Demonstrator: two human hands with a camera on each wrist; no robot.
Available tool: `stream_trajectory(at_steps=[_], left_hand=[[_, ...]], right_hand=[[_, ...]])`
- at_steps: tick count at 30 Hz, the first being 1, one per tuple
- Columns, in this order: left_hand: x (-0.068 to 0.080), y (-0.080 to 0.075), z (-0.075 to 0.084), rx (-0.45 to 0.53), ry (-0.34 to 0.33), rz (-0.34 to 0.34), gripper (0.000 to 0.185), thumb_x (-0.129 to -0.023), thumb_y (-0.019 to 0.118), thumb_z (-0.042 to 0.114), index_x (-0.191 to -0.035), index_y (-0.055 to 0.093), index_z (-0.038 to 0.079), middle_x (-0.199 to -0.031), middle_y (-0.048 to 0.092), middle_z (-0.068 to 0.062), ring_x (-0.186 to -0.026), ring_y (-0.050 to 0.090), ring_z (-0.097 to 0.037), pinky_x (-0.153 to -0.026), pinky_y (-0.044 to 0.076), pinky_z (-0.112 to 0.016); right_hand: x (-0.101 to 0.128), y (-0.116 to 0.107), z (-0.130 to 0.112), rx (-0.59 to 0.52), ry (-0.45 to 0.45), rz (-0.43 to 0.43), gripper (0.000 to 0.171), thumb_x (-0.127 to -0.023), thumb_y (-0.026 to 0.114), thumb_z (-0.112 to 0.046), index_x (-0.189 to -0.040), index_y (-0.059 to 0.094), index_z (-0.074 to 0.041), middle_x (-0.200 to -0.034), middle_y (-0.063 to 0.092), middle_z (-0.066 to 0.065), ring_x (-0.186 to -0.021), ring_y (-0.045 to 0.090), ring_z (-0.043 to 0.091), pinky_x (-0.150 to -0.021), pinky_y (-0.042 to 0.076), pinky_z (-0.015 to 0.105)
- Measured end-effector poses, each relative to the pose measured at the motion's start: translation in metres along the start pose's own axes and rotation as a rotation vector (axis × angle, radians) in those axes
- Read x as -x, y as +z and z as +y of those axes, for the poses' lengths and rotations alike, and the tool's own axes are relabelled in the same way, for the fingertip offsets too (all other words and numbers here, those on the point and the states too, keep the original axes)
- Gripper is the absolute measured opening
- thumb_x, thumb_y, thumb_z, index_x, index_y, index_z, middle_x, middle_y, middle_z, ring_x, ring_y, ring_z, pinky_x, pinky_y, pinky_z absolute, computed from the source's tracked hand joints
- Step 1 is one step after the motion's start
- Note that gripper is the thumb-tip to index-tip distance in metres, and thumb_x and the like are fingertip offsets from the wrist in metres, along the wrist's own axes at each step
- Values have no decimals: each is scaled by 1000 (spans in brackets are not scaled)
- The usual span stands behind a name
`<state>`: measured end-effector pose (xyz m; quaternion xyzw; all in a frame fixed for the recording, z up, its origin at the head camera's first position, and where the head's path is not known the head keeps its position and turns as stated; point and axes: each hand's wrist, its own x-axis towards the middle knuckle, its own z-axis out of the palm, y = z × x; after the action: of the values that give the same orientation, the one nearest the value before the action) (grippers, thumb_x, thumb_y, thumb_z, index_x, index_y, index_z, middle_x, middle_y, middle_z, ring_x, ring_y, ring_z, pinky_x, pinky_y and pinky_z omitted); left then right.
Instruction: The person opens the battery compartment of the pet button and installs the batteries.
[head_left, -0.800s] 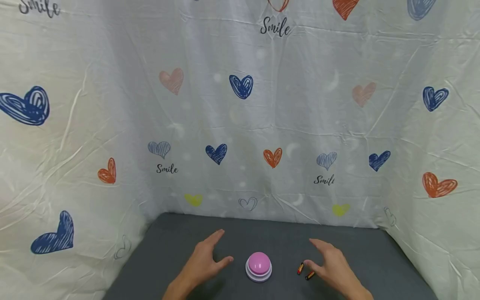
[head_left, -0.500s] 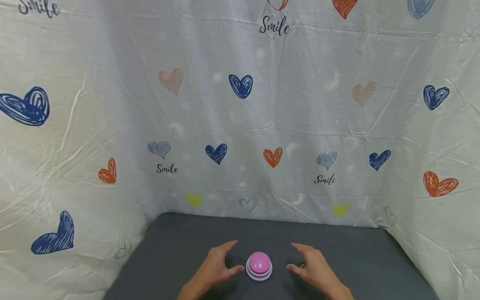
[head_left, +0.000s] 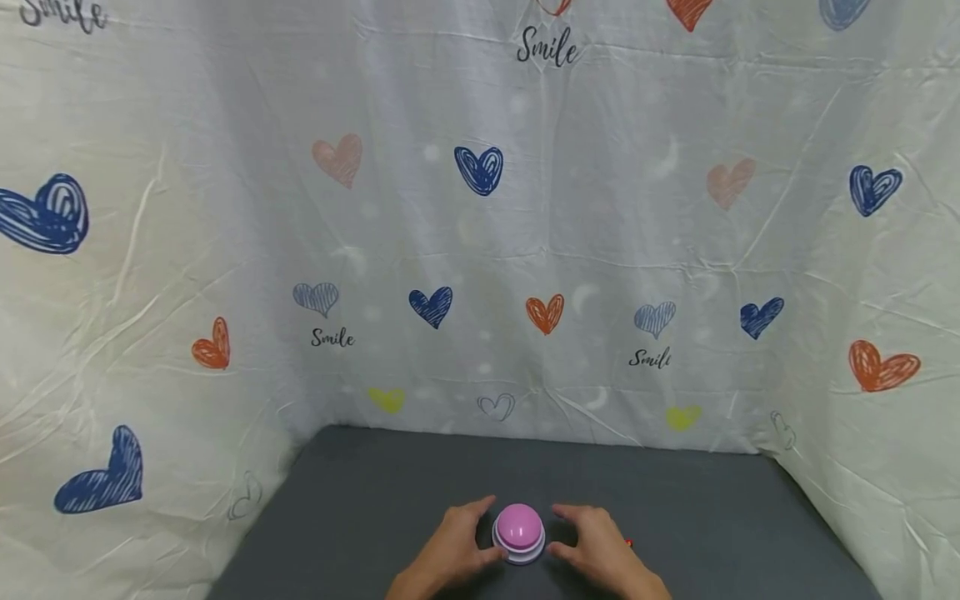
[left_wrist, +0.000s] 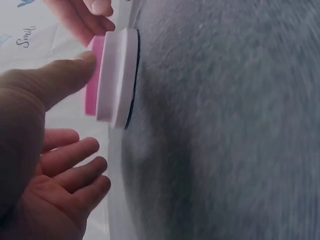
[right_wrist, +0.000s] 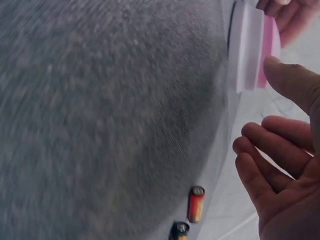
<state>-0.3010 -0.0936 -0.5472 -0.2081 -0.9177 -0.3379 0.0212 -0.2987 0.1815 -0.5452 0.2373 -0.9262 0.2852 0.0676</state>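
We see a pink-domed button (head_left: pixel 519 527) with a stepped white base sitting upright on the dark grey table (head_left: pixel 360 500), between the two hands. The left hand (head_left: pixel 459 537) is at its left side, the right hand (head_left: pixel 596 543) at its right, each with thumb and fingers held apart and loosely bent. In the head view we see the left thumb overlap the base's edge and the right thumb just beside it; we cannot tell whether either touches. From the right wrist we make out a red battery (right_wrist: pixel 196 204) on the table and, near it, a second battery (right_wrist: pixel 180 231) cut off below. Behind the table hangs a creased white cloth (head_left: pixel 585 233) printed with coloured hearts and "Smile".
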Motion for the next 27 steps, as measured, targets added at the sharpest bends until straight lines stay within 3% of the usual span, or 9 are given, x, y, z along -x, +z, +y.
stream_trajectory(at_steps=[5,13,22,27], left_hand=[[-4,7,-1,30,-6,-39,77,-83,95,27,-143,63,-10,-141,70,-27,-134,67,-44,-114,49,-61],[-5,15,-4,44,3,-48,66,-84,94,24,-138,69,-6,-135,75,-23,-129,71,-38,-110,53,-59],[-2,20,-4,-7,67,41,61,-79,95,13,-133,71,-4,-126,78,-20,-120,74,-34,-105,57,-54],[1,17,-4,40,61,19,62,-83,94,16,-137,70,-4,-132,77,-19,-125,73,-34,-107,56,-55]], right_hand=[[-7,9,0,-7,-8,-54,52,-88,91,-31,-128,78,0,-124,81,13,-117,77,31,-100,60,53],[-14,17,-2,-44,12,-104,51,-85,92,-27,-129,78,-4,-126,81,9,-119,76,25,-100,61,51],[-16,20,-2,-17,13,-99,52,-83,93,-23,-129,78,-4,-124,81,7,-117,76,21,-100,61,50],[-14,16,-4,-28,5,-128,53,-87,90,-24,-132,76,-2,-129,80,9,-121,75,23,-102,60,51]])
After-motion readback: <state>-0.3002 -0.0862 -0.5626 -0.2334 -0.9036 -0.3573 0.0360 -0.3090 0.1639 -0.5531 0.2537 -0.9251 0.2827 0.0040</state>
